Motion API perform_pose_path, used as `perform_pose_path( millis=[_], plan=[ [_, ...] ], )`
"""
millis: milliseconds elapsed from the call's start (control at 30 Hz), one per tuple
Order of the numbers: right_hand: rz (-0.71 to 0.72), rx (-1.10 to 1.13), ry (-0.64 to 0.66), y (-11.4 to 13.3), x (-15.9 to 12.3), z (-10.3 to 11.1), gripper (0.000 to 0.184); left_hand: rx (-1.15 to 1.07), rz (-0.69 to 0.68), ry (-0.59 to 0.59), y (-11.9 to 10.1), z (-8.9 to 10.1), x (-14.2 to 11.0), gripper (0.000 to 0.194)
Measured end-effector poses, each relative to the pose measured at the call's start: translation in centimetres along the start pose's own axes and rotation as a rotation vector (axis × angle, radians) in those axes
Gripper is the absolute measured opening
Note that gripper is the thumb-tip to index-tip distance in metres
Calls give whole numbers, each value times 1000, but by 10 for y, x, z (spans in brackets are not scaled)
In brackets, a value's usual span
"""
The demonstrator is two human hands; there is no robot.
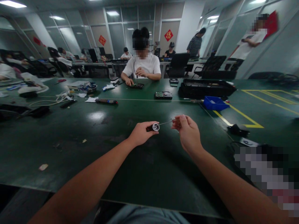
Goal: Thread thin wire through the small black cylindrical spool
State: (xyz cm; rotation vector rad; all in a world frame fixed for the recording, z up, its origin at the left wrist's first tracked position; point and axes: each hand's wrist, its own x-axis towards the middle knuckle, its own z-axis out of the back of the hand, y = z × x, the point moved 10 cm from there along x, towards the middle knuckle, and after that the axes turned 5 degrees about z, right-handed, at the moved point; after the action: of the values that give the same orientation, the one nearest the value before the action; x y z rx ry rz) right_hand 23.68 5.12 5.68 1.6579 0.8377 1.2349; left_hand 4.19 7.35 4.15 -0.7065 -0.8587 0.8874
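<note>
My left hand (139, 133) is closed round a short dark cylinder with a silver ring at its end (155, 127). That open-looking end faces me, and small details show inside it. A thin metal rod (166, 122) is pinched in my right hand (188, 132), to the right of the cylinder. Its tip reaches the ring's edge; whether it touches or goes inside, I cannot tell. Both hands are above the green table (149, 174).
A circuit-board drive (163, 95) lies beyond my hands. A blue bin (215, 103) and black tray (206, 89) stand at right. A power screwdriver (106, 101) lies left. Across the table a person (143, 67) handles another drive (137, 86).
</note>
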Motion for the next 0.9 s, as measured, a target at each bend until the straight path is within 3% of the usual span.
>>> perform_pose_path(
  millis=[533,700,900],
  plan=[
    [442,-703,110,68,-19,-18,29,16,10,-17,2,2,0,43],
    [488,-761,89,70,-21,-17,37,26,4,-28,4,2,0,43],
    [530,-664,218,71,-25,-29,18,5,-6,-22,6,1,0,43]
  ],
)
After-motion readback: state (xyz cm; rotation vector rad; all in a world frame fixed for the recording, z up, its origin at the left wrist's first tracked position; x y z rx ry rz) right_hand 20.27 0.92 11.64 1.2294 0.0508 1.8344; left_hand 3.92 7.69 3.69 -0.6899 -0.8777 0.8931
